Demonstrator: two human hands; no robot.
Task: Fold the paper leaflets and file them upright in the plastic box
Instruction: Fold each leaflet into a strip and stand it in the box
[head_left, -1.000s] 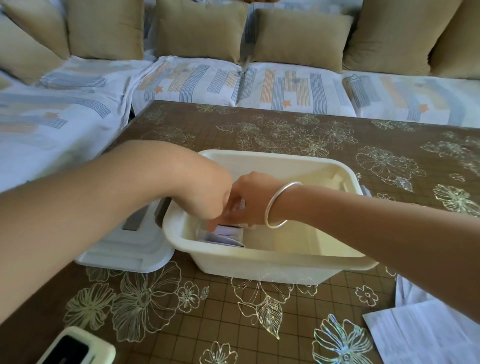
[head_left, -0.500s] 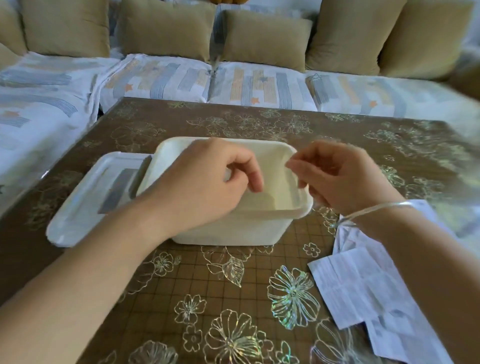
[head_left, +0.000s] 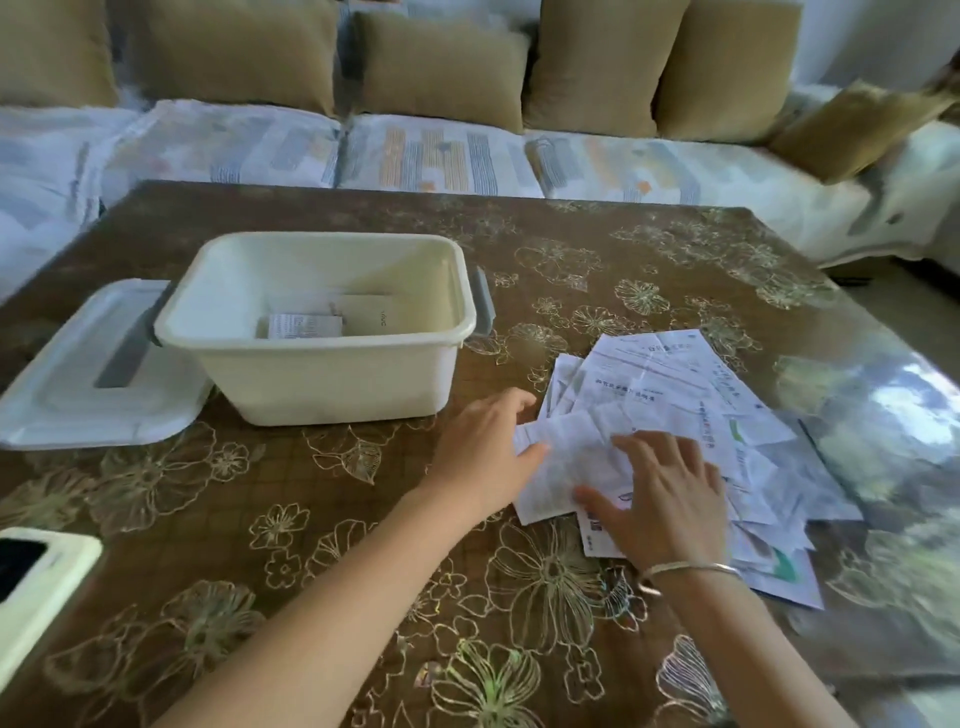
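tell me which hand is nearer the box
Left. The left hand sits just right of the box; the right hand lies farther right, on the leaflets.

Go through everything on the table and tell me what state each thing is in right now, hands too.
Box: open, with a few folded leaflets inside.
Lid: off, lying flat left of the box.
Pile: unfolded leaflets, loose and overlapping, right of the box.
Left hand: open, thumb touching the pile's left edge.
Right hand: open, fingers spread flat on the pile.
Phone: lying flat, screen dark.
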